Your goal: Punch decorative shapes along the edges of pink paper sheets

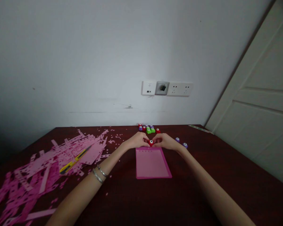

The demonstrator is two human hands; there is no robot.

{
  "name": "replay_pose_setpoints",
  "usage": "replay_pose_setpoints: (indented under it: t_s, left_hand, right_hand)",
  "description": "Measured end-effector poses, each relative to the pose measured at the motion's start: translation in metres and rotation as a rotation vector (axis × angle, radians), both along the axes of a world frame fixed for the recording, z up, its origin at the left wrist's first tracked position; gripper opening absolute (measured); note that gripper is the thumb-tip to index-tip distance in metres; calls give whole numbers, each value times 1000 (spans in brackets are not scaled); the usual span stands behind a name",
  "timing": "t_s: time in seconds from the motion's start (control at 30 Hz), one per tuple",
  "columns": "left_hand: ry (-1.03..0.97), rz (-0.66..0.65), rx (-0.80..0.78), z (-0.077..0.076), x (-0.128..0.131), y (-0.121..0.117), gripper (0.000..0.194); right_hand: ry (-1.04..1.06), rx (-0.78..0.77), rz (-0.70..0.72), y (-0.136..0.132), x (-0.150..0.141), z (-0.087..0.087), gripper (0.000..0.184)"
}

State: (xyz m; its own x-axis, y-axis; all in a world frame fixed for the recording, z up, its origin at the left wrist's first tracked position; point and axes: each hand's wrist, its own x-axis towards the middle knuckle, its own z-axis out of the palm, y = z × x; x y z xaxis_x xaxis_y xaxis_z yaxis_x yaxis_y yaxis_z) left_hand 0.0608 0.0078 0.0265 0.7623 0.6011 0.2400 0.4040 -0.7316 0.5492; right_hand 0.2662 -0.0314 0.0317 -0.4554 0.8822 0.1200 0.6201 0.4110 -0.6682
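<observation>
A small red craft punch (151, 143) with a white round top sits at the upper edge of a pink paper sheet (149, 166). My left hand (138, 140) grips it from the left side, and the fingers of my right hand (165, 140) close on it from the right. Under the light pink sheet a darker pink one (167, 173) shows along the right and bottom edges. A row of several small marks or holes runs along the top of the paper, left of the punch.
Behind my hands stand several red, purple and green punches (148, 129). Two purple punches (185, 145) are beyond my right wrist. Punched pink strips (44, 175) heap on the left, with a yellow utility knife (75, 160) on them. A wall with sockets (180, 89) borders the table's back.
</observation>
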Motion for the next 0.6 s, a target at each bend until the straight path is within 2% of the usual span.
replay_pose_setpoints:
  t_s: [0.2, 0.6]
  left_hand:
    - [66, -3, 11, -19, 6, 2, 21]
    - [111, -5, 11, -23, 5, 5, 20]
  right_hand:
    - [-65, 38, -31, 0, 1, -19, 25]
    - [-108, 62, -18, 4, -2, -28, 19]
